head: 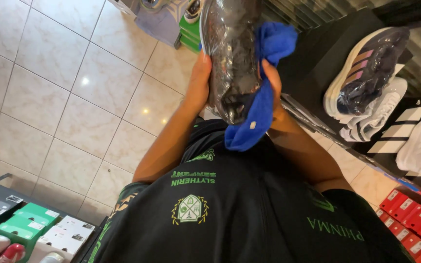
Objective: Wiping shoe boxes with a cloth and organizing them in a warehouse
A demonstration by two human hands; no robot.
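Black, glossy plastic wraps the dark shoe [231, 53] raised in front of the person's chest, toe end pointing down toward the body; the left hand [198, 83] is curled around the shoe's left edge, fingers hidden behind it, gripping it; the right hand [272, 85] presses a bright blue cloth [261, 87] against the shoe's right side, thumb over the fabric, the cloth hanging below the toe; beside the right arm a black display shelf [317, 58] carries a wrapped dark trainer with striped side [366, 68] and white trainers [386, 114]; red shoe boxes [415, 219] sit stacked lower right; green and white boxes [35, 221] lie lower left on the pale tiled floor [49, 73].
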